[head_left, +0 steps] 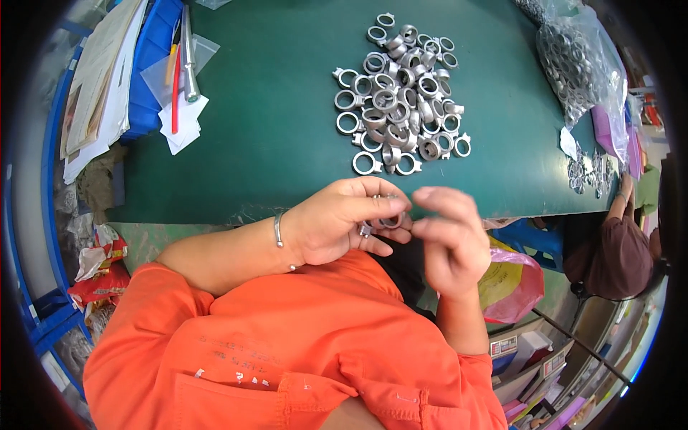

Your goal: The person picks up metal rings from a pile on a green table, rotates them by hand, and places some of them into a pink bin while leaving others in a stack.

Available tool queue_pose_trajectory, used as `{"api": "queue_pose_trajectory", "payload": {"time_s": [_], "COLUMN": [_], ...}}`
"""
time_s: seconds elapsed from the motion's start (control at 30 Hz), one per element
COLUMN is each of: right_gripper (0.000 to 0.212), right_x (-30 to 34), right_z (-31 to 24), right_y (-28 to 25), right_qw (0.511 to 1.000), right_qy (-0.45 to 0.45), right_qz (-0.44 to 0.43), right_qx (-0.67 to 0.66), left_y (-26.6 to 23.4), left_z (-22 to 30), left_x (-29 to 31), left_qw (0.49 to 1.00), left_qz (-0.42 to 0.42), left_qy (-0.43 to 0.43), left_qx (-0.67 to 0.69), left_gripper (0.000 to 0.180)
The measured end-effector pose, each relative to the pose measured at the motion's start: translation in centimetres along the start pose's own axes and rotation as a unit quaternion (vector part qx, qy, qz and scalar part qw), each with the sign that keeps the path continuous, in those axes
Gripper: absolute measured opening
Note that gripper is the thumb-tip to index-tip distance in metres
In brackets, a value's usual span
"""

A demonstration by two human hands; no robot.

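Note:
My left hand (pixel 344 222), wearing a silver bracelet (pixel 278 231) at the wrist, is closed around a few small grey metal rings (pixel 392 218). The thumb presses on them from above, and the fingers partly hide them, so how many there are cannot be told. Close by on the right is my right hand (pixel 455 240), its fingers bent but apart, slightly blurred, with nothing visible between them. Beyond both hands a loose pile of similar metal rings (pixel 385 99), each with a small lug, lies on the green table (pixel 258 122).
At the left stand a blue bin (pixel 154 72) and papers (pixel 100 86), beside a red pen (pixel 175 93) and a metal rod (pixel 188 57). A clear bag of metal parts (pixel 573 64) is at the right. Another person (pixel 609 251) sits beyond small parts (pixel 591 172).

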State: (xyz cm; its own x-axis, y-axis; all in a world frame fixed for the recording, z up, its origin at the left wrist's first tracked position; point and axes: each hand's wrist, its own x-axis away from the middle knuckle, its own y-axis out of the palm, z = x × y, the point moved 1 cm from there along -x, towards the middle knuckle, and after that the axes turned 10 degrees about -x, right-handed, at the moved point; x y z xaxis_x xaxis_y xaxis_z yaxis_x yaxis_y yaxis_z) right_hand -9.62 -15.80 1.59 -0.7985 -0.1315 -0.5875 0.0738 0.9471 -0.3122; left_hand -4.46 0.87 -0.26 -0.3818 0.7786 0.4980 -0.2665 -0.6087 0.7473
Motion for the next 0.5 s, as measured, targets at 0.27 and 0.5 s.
{"api": "queue_pose_trajectory", "payload": {"time_s": [0.27,0.5], "right_gripper": [0.018,0.016], "right_x": [-0.6,0.9], "right_z": [3.7,2.2], "right_y": [0.7,-0.2], "right_qw": [0.963,0.977], "right_qy": [0.089,0.199], "right_qz": [-0.031,0.055], "right_qx": [0.254,-0.055], "left_y": [0.1,0.6], "left_z": [0.3,0.3], "left_x": [0.3,0.0], "left_qw": [0.994,0.982], "left_qz": [0.024,0.064], "left_qy": [0.016,0.068], "left_qx": [-0.101,-0.161], "left_gripper": [0.007,0.014]}}
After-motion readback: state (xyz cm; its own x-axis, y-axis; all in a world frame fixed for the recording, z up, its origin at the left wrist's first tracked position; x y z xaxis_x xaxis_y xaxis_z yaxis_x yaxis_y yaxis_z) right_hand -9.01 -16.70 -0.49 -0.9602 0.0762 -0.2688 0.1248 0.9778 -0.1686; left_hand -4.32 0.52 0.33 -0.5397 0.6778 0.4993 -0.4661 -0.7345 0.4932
